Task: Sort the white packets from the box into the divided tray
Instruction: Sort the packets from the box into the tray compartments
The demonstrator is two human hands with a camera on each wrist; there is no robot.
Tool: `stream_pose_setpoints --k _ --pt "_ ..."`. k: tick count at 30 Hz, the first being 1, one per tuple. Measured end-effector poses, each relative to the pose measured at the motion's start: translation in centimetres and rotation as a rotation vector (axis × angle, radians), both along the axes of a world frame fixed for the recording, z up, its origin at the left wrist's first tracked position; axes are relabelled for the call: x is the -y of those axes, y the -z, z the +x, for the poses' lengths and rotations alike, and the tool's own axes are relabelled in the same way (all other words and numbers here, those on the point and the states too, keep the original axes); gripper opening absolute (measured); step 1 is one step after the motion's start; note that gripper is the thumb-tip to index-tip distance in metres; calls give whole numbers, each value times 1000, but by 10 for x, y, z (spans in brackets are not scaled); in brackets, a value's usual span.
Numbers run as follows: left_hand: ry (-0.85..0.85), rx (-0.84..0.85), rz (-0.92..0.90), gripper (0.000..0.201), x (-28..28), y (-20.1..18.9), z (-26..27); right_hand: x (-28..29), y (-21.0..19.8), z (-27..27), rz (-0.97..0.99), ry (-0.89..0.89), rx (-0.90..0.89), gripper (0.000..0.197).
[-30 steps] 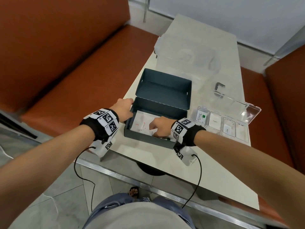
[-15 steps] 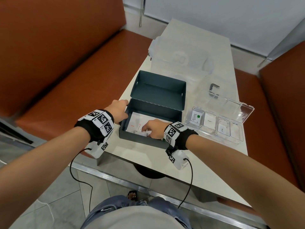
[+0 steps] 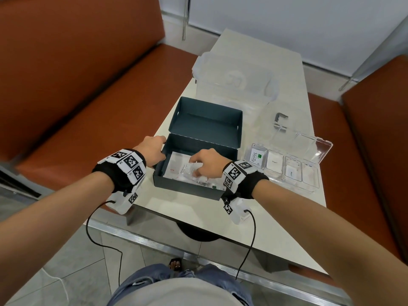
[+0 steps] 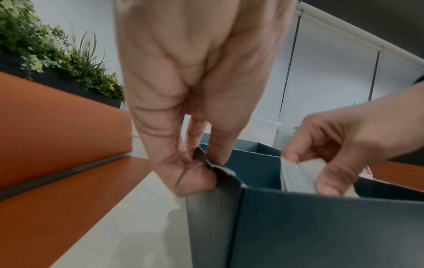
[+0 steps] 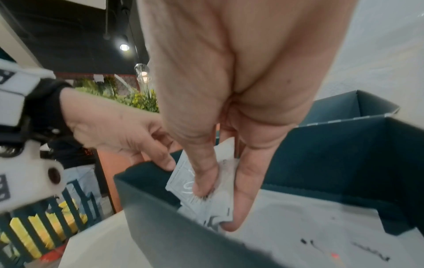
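Observation:
A dark teal box (image 3: 189, 187) with its lid folded back stands on the pale table (image 3: 187, 215); white packets (image 3: 176, 166) lie inside. My left hand (image 3: 154, 149) pinches the box's left wall at a corner (image 4: 206, 163). My right hand (image 3: 204, 163) is down in the box, thumb and fingers pinching a small bunch of white packets (image 5: 206, 197), also seen as white packets (image 4: 296, 175) in the left wrist view. The clear divided tray (image 3: 309, 186) sits right of the box, with a Stevia packet (image 3: 257, 156) and other white packets (image 3: 274, 161) in separate compartments.
A clear lidded container (image 3: 234, 80) stands behind the box, and a small grey bracket (image 3: 280, 118) lies near the tray's open lid (image 3: 309, 146). Orange bench seats (image 3: 99, 107) flank the table on both sides. The table's near edge is just below my wrists.
My right hand has shifted slightly left and deeper among the packets and now pinches a bunch of them. The left hand stays on the box wall. The head view has tilted a little.

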State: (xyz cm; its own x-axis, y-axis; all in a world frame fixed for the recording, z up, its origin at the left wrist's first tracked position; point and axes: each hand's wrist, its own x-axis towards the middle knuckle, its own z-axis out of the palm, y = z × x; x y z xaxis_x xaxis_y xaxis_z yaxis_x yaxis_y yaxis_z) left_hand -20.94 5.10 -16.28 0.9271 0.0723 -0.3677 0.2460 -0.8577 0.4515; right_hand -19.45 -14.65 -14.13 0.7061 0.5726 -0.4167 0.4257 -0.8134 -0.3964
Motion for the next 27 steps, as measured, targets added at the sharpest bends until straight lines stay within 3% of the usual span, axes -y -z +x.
stream_pose_setpoints --k 7,10,12,14,16,20,23,27 --pt "-14 -48 -15 54 0 -9 0 21 -39 7 275 122 114 16" --pt "12 153 49 54 5 -26 2 37 -57 7 511 298 99 22" --pt "22 354 -4 47 14 -45 5 49 -69 5 746 461 -27 28" --pt "25 469 -161 38 29 -68 8 60 -80 2 962 591 -172 29" --pt "5 476 -409 34 51 -89 9 70 -88 -1 1103 663 -270 30" --pt "-24 252 -904 46 106 -112 13 86 -97 -6 1273 691 -356 26" --pt "-17 15 -1179 46 147 -115 11 96 -98 -10 1297 720 -317 22" --pt "-33 -147 -1433 32 189 -112 10 115 -94 -10 1138 863 -81 11"
